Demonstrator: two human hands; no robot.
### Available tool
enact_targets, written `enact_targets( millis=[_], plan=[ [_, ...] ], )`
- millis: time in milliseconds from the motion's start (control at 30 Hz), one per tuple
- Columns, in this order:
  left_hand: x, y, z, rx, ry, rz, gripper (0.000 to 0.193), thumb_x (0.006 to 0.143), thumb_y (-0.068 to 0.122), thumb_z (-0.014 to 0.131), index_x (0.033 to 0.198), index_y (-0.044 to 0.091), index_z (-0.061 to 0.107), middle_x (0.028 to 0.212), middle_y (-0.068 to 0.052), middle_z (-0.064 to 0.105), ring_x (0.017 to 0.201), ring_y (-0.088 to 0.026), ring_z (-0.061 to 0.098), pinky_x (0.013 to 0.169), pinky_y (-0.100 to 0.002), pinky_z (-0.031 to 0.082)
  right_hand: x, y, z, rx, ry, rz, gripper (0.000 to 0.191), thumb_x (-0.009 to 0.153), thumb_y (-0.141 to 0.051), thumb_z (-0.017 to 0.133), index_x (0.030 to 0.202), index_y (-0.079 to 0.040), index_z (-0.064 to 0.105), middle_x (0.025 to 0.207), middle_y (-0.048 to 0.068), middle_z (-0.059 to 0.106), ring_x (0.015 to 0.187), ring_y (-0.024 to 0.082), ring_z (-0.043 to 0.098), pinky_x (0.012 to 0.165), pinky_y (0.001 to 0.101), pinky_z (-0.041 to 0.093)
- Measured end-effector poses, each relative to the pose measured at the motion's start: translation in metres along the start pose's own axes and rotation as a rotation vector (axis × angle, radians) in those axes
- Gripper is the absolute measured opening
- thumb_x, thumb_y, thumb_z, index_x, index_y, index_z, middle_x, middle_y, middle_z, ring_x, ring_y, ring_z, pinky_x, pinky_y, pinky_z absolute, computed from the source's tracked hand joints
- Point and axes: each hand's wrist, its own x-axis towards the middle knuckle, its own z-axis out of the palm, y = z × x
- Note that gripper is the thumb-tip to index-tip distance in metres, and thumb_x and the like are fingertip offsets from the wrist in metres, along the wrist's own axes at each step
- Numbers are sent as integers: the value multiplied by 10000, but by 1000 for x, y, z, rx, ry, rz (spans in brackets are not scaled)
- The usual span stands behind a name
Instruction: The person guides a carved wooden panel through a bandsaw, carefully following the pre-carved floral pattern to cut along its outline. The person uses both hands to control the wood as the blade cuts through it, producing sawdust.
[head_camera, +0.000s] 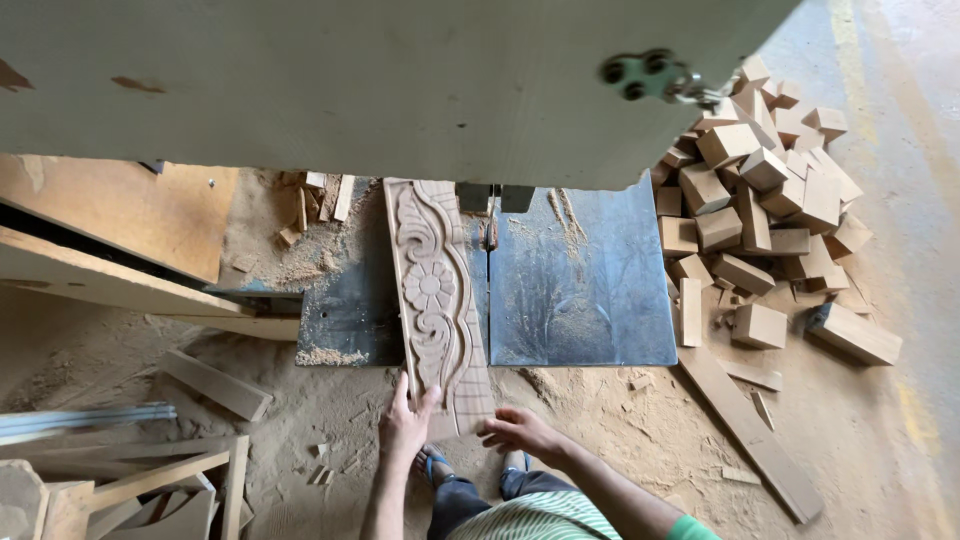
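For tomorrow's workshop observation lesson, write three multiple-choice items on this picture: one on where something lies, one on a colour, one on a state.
1. Where is the heap of wooden blocks?
A. right of the saw table
B. on the saw table
C. in the person's lap

2. What colour is the saw table?
A. bright red
B. dark grey-blue
C. white

3. How does the carved wooden board lie?
A. standing on end against a wall
B. broken in two
C. flat on the table, its near end held

Answers:
1 A, the blocks are piled on the floor to the right.
2 B, dark metal shows under sawdust.
3 C, the left hand and right hand are at its near end.
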Motion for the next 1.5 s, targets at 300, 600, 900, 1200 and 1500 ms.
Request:
enact_targets(
  millis=[300,600,900,1200,1500],
  plan=[
    [-24,25,35,86,629,266,367,1006,267,596,1205,-15,721,1326,-201,643,1298,-390,544,1131,-518,412,14,13,-9,263,59,15,349,1001,-302,665,1222,-34,626,1169,113,746,932,180,752,787,311,615],
    [12,26,18,156,555,437,396,1004,192,516,1275,-66,645,1353,-225,638,1359,-435,517,1157,-534,377,26,2,6,268,184,-78,357,1017,-389,627,1190,-78,663,1127,71,734,940,130,709,786,304,605],
    [63,46,14,1,525,376,338,1041,189,522,1238,-37,679,1290,-150,685,1233,-371,612,1077,-491,445,52,-30,8,364,383,-199,394,1025,-403,627,1125,-37,735,999,72,751,880,124,696,754,255,587],
    [80,37,12,-96,397,221,367,1033,240,574,1294,4,679,1209,-153,674,1003,-296,702,796,-384,594,53,-46,-18,-670,864,-377,463,946,-350,737,1302,-70,642,1046,61,745,863,168,727,751,291,643],
    [61,27,25,-110,390,238,355,1041,216,560,1285,-12,681,1172,-143,675,975,-283,696,763,-381,582,59,-48,-26,-589,689,-559,738,867,-222,775,1504,-53,443,1446,142,540,1183,250,642,1030,370,533]
  ],
)
